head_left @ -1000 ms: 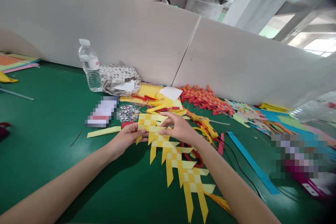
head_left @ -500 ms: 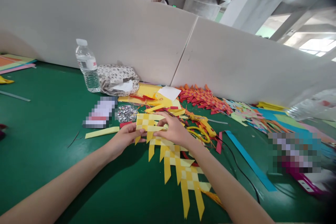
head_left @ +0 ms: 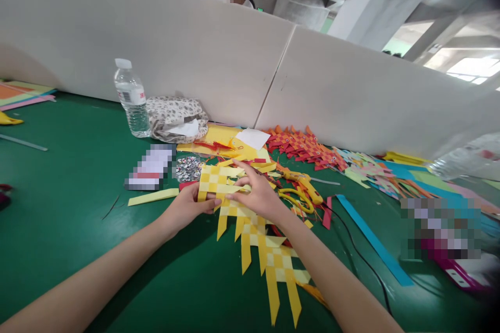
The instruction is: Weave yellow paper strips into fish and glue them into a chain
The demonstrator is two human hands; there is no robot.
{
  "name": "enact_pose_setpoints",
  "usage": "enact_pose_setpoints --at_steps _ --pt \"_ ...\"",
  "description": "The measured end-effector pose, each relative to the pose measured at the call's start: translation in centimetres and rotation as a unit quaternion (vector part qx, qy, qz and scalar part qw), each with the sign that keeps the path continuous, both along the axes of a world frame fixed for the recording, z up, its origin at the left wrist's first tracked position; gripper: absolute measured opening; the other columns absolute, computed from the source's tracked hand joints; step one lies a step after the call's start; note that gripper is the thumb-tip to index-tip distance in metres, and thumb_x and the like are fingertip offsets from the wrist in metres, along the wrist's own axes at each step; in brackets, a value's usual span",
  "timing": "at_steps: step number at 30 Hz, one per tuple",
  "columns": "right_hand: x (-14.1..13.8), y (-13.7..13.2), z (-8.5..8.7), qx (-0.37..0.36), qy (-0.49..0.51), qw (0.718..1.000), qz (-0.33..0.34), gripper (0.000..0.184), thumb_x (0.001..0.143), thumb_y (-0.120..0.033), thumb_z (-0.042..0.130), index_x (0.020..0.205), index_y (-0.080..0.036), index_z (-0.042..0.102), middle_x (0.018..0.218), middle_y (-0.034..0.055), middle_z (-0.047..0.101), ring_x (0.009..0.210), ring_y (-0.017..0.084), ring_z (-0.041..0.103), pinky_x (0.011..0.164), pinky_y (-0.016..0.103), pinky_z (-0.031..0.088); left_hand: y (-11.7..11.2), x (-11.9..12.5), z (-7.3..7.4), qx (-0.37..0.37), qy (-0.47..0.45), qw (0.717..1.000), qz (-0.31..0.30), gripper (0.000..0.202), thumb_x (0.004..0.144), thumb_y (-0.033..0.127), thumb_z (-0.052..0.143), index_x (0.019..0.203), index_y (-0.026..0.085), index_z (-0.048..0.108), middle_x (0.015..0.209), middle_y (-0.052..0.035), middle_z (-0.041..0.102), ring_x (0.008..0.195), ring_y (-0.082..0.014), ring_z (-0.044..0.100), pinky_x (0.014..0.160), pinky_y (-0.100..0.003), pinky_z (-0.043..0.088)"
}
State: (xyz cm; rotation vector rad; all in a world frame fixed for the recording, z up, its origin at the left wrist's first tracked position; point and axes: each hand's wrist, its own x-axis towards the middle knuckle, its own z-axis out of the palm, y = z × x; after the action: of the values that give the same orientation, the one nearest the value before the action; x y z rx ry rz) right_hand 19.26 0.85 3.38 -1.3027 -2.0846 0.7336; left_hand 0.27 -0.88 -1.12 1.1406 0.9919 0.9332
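My left hand [head_left: 190,207] is closed on the upper left end of a woven yellow paper piece [head_left: 278,260]. Its thumb lies against the lower edge and its other fingers are partly behind the weave. On the right side of that same end, my right hand [head_left: 258,193] pinches a pale yellow strip, forefinger raised. Checks of deep and pale yellow make up the piece, which runs down to the right under my right forearm. Long pointed strip ends hang from its lower side. A yellow tassel [head_left: 312,293] shows at its lower end, partly hidden by the forearm.
Behind lie a phone [head_left: 150,167], a bag of small googly eyes [head_left: 189,168], a water bottle [head_left: 132,99] and a patterned pouch [head_left: 177,118]. A yellow glue gun [head_left: 307,187], its black cord, red-orange woven pieces [head_left: 302,146] and a blue strip [head_left: 373,239] are on the right.
The woven piece has shifted slightly left. My left fingers have moved behind its end, with the thumb now lower along the edge. My right hand stays nearly in place.
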Motion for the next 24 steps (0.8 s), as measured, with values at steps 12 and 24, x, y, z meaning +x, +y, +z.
enact_pose_setpoints --at_steps 12,24 --pt "2.6 1.6 0.7 0.067 0.181 0.968 -0.16 0.049 0.079 -0.04 0.058 0.122 -0.021 0.047 0.083 0.0048 0.071 0.085 0.02 0.066 0.084 0.036 0.047 0.0 -0.1 -0.1 -0.019 -0.003 1.0 0.014 0.032 0.067 0.028 0.074 0.094 0.018 0.06 0.09 -0.0029 0.07 0.08 -0.0147 0.064 0.067 -0.023 0.051" --pt "5.2 3.2 1.4 0.211 0.243 0.89 -0.324 0.032 0.082 -0.047 0.049 0.1 -0.021 0.053 0.058 -0.0049 0.046 0.046 0.011 0.043 0.055 0.028 0.045 0.3 -0.2 -0.7 -0.011 0.014 0.999 0.027 0.032 0.067 0.032 0.073 0.093 0.019 0.059 0.089 -0.0009 0.069 0.081 -0.0152 0.064 0.071 -0.026 0.053"
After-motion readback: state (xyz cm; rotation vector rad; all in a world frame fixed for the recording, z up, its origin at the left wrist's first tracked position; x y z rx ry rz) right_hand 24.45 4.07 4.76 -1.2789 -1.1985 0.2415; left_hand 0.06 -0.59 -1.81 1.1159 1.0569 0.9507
